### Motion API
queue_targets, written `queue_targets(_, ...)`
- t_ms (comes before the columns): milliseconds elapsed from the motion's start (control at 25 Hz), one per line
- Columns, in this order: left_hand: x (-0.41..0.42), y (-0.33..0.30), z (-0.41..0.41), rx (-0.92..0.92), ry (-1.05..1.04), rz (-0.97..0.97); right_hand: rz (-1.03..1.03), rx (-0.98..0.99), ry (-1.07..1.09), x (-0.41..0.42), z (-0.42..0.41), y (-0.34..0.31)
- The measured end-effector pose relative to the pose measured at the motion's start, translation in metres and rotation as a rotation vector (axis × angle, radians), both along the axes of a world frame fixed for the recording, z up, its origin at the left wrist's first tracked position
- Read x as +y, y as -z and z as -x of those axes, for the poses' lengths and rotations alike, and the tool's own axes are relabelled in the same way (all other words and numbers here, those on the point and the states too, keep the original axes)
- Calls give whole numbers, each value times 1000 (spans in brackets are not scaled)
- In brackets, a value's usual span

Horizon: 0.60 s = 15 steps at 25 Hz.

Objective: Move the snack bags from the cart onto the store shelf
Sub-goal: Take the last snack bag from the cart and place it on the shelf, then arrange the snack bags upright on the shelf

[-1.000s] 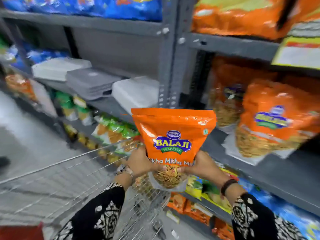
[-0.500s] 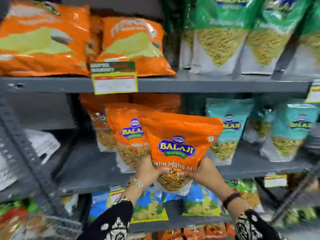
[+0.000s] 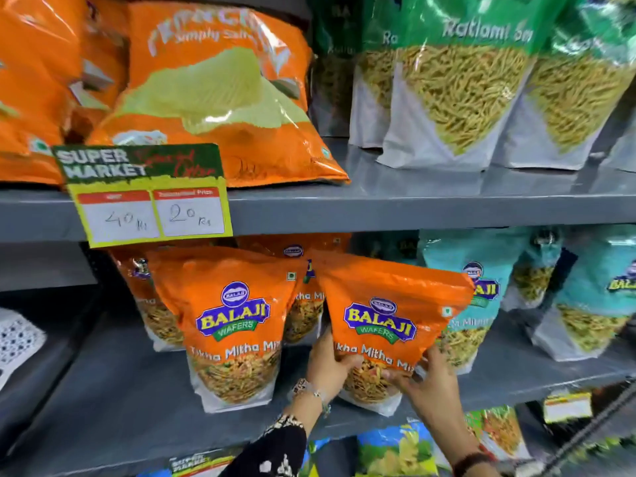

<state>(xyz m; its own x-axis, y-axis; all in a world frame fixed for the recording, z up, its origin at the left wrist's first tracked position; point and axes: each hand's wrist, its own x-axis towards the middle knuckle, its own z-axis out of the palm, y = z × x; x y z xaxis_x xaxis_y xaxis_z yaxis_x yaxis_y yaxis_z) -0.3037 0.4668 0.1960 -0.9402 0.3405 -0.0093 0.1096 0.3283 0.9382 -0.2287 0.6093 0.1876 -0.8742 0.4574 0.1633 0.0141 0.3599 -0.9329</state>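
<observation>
An orange Balaji snack bag (image 3: 385,315) stands tilted on the grey middle shelf (image 3: 113,383), its base at the shelf's front. My left hand (image 3: 327,366) grips its lower left edge and my right hand (image 3: 430,380) grips its lower right corner. To its left stands a matching orange bag (image 3: 234,325), upright, with more orange bags behind it. The cart is out of view.
Teal snack bags (image 3: 585,304) stand to the right on the same shelf. The upper shelf (image 3: 413,211) holds large orange chip bags (image 3: 213,98) and green sev bags (image 3: 461,91). A yellow price tag (image 3: 151,208) hangs from its edge. A white perforated object (image 3: 17,339) sits at left.
The view swung from the cart and aisle to face the shelves. Both hands carried the orange bag forward and down onto the middle shelf beside the other orange bag.
</observation>
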Motion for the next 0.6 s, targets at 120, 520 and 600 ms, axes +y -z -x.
queue_targets(120,-1,4,6,-3,14,11,45,32,32,-5,2,10)
queue_targets(520,-10,6,-22,67,-126,-86,-104,159,213,-27,-28,19)
queue_targets(600,-29,9,-39,165,-168,-101,-117,293,230,-50,-42,20)
